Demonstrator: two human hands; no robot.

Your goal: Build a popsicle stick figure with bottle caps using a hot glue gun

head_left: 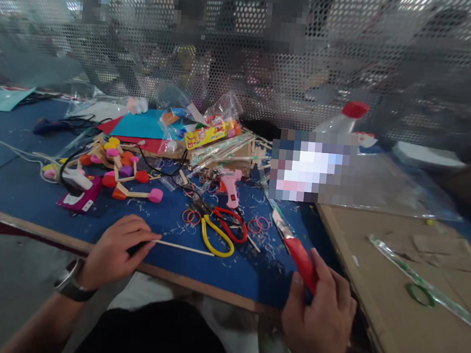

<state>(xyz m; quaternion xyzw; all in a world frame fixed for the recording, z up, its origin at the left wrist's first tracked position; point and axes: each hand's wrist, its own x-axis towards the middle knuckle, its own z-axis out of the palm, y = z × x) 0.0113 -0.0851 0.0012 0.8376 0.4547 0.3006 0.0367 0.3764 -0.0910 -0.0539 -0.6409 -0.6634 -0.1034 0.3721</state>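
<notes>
Near the table's front edge, my left hand (pixel 119 250) pinches one end of a thin wooden stick (pixel 186 247), which lies along the tabletop pointing right. My right hand (pixel 322 310) is closed around the red handle of a knife (pixel 300 259), its blade pointing up and away over the table. Scissors (pixel 219 233) with one yellow and one red handle loop lie between my hands, close to the stick's far end. Behind them rests a pink glue gun (pixel 230 188). Rubber bands (pixel 191 217) are scattered beside the scissors.
Wooden sticks joined with colourful pieces (pixel 126 175) stand at left, near a purple box (pixel 79 196) and cables. Stick bundles (pixel 221 152) and a yellow packet (pixel 206 135) lie behind. Cardboard (pixel 380 266) covers the right side. A perforated metal screen (pixel 246 51) closes the back.
</notes>
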